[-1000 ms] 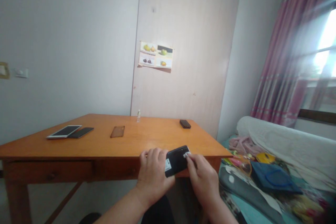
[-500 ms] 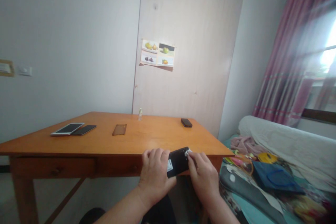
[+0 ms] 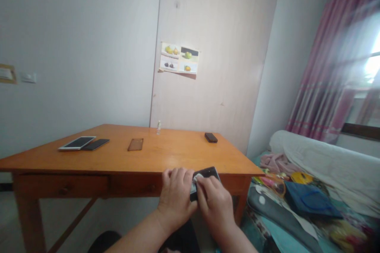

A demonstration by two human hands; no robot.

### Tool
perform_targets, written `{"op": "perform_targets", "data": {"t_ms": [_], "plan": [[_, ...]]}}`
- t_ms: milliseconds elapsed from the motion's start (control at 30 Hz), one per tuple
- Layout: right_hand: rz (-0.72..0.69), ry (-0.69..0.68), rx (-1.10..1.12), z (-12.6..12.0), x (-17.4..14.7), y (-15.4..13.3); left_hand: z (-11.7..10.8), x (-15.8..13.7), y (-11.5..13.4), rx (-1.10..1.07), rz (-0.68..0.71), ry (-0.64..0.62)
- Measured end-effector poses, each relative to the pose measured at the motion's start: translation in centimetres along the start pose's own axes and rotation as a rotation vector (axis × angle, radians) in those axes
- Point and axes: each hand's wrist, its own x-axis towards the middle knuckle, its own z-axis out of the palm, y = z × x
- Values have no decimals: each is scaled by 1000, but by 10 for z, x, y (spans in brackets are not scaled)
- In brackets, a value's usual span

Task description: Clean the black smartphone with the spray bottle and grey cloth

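A black smartphone [image 3: 211,172] is held in front of the table's near edge, its back towards me. My left hand [image 3: 175,193] is wrapped round its left end. Pinched in the fingers of my right hand [image 3: 215,201] is a small white tissue [image 3: 198,176], pressed on the phone's back near the left hand. My right hand covers much of the phone, and a pale label on it is mostly hidden.
On the wooden table [image 3: 172,156] lie a white tablet [image 3: 77,143], a dark phone [image 3: 96,144], a brown phone case [image 3: 135,144] and a dark wallet-like case [image 3: 211,137]. A small clear bottle [image 3: 158,128] stands at the back. A cluttered bed [image 3: 285,209] is at right.
My right hand has slid the tissue leftward along the phone's back, from its right end to near my left hand. The left hand keeps its hold.
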Motion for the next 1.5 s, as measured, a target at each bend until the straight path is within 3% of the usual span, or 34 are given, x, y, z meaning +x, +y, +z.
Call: {"op": "perform_targets", "data": {"t_ms": [67,233,467,633,833,1033,1233,1333,1500], "plan": [[-13,-20,15,0,1,-2,0,-1,1,-10,2,-3],[163,80,-71,-6,10,17,-1,-1,3,-15,-11,-39],[14,-48,29,12,-2,3,6,-3,-3,-41,-3,-66],[197,48,-35,18,22,29,9,7,-17,35,-9,-67],[38,-53,125,43,33,18,11,25,-32,57,-35,-62],[207,1,80,60,61,33,12,39,-59,111,-77,-74],[110,-103,195,98,80,25,20,57,-89,107,-140,-61],[227,-85,201,113,98,44,24,65,-110,120,-157,-81],[527,-59,339,139,121,103,36,84,-160,133,-298,-146]]}}
